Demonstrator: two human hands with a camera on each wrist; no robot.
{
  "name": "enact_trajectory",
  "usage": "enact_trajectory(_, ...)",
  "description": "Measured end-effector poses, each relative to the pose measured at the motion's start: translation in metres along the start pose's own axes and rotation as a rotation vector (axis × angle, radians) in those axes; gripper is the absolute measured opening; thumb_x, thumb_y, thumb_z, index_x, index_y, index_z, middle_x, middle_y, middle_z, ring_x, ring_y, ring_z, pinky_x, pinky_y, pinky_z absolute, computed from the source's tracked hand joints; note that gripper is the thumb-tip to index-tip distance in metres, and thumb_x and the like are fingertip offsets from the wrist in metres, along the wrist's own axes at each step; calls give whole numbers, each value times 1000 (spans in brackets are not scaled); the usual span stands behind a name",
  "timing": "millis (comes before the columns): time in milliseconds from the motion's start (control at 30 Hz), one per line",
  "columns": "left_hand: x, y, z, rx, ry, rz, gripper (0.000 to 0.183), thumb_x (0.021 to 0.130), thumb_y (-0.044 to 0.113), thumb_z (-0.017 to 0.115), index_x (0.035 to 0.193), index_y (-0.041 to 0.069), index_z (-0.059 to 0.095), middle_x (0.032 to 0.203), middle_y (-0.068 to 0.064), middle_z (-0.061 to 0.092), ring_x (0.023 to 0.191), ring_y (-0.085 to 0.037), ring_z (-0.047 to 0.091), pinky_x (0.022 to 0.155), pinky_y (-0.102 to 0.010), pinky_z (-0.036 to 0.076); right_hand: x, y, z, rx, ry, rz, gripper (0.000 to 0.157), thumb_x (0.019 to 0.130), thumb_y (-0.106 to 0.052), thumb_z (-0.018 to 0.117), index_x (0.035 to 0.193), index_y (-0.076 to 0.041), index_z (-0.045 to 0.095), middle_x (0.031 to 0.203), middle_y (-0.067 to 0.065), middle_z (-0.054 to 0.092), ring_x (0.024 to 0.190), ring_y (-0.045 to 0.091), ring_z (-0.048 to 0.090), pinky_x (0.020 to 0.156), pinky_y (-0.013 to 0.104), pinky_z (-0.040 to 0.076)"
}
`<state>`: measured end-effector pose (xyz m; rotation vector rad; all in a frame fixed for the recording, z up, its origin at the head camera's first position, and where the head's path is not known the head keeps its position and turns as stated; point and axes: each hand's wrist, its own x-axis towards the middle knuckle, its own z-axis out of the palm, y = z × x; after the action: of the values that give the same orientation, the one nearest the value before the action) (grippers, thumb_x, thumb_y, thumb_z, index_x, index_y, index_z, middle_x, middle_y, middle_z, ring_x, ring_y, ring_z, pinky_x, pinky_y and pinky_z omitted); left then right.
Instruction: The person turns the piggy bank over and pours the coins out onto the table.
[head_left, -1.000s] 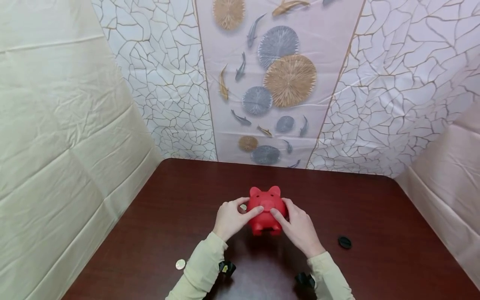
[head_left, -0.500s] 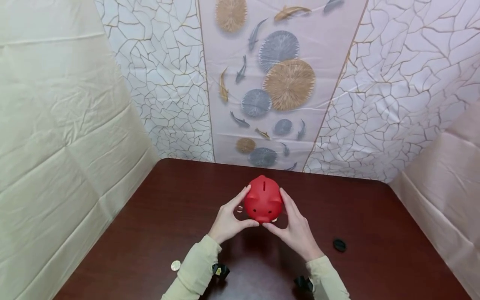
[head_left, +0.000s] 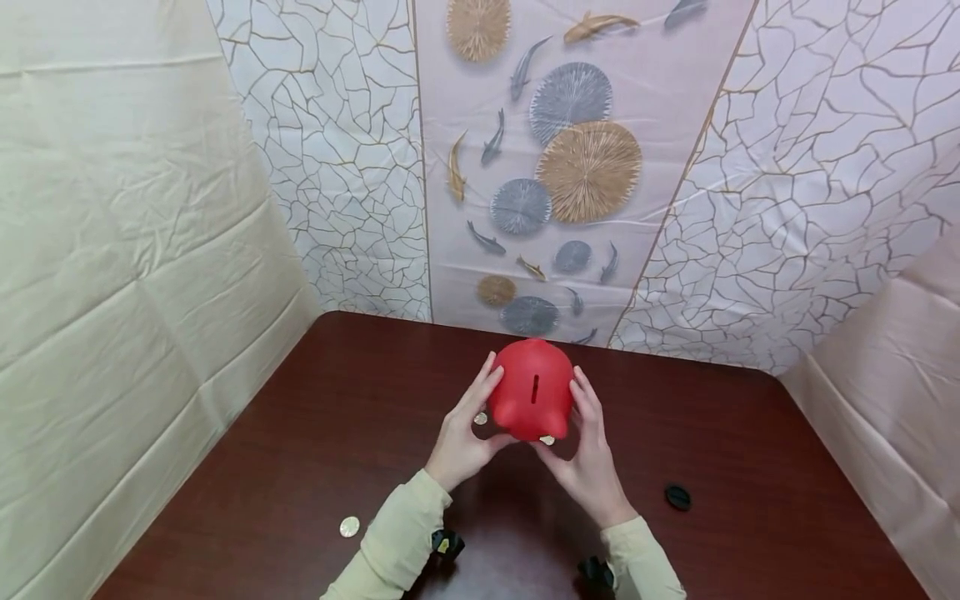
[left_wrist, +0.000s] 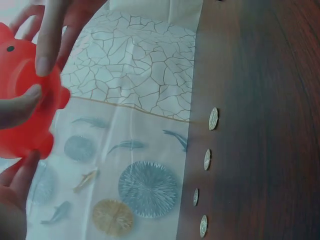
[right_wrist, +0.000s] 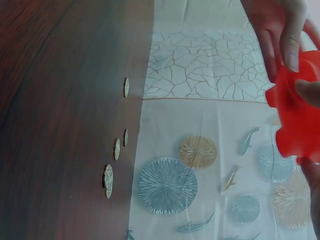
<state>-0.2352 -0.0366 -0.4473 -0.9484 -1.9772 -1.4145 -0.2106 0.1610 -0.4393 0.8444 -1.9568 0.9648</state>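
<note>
A red piggy bank (head_left: 525,367) is held up over the table between both hands, its coin slot facing up toward the head camera and its snout turned down. My left hand (head_left: 456,450) grips its left side, fingers along the flank and thumb under the face. On the other side my right hand (head_left: 597,475) grips it in the same way. In the left wrist view, thumbs press the front of the piggy bank (left_wrist: 15,75), whose eye and feet show. One gold coin (head_left: 481,418) lies beyond the left hand, and another coin (head_left: 547,439) is partly covered by the bank.
On the dark brown table (head_left: 360,400), a gold coin (head_left: 349,527) lies by the left sleeve. A round black plug (head_left: 678,497) lies to the right. Several coins (right_wrist: 117,149) show in the wrist views. Patterned cloth (head_left: 352,167) hangs behind the table.
The piggy bank has tipped forward, from its face toward the camera to its slotted back facing up. Both hands have turned with it and kept their hold.
</note>
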Motion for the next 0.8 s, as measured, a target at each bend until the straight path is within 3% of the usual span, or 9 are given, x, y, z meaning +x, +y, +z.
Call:
enact_trajectory(100, 0, 3, -1, 43, 21, 75, 91, 74, 2, 81, 150, 20, 35, 159, -12, 29, 139, -28, 42, 87, -33, 58, 1, 0, 0, 43, 18, -36, 91, 69, 1, 83, 140, 10, 27, 149, 32, 27, 148, 18, 24, 108, 15, 36)
enact_trajectory(233, 0, 5, -3, 106, 51, 177, 92, 73, -1, 81, 150, 20, 35, 158, -13, 29, 138, -27, 44, 86, -30, 58, 2, 0, 0, 38, 30, -77, 73, 89, -29, 66, 137, 8, 25, 147, 37, 26, 149, 20, 23, 108, 16, 35)
enact_trajectory(300, 0, 5, -4, 132, 62, 209, 93, 73, -1, 81, 150, 20, 35, 158, -13, 31, 138, -26, 44, 90, -29, 56, 3, 0, -1, 20, 28, -93, 73, 92, -37, 61, 137, 8, 25, 148, 36, 26, 149, 19, 24, 108, 16, 35)
enact_trajectory(400, 1, 5, -5, 127, 64, 226, 92, 72, 1, 82, 149, 19, 36, 157, -14, 33, 138, -26, 45, 92, -29, 55, 4, -2, -6, 3, 5, -94, 74, 92, -36, 62, 138, 8, 26, 150, 33, 27, 148, 19, 26, 107, 15, 35)
enact_trajectory(567, -1, 7, -8, 39, 16, 134, 90, 71, 9, 85, 148, 18, 39, 156, -13, 35, 136, -27, 46, 84, -33, 59, 2, -1, -14, 11, -66, 9, 88, 83, -36, 71, 145, 7, 28, 154, 23, 31, 143, 10, 33, 107, 10, 35)
enact_trajectory(667, -3, 8, -9, -12, -5, 49, 90, 70, 13, 86, 147, 19, 42, 155, -10, 38, 126, -26, 56, 82, -35, 60, -2, -2, -17, -27, -89, 99, 98, 73, -28, 83, 149, -1, 29, 152, 17, 39, 137, 4, 39, 104, 6, 35)
enact_trajectory(800, -5, 10, -8, -46, -7, -47, 88, 70, 15, 87, 147, 21, 44, 152, -8, 43, 104, -25, 69, 82, -31, 59, -3, -4, -17, -123, -86, 173, 108, 61, -13, 92, 151, -11, 33, 143, 14, 50, 127, 16, 52, 99, 21, 49)
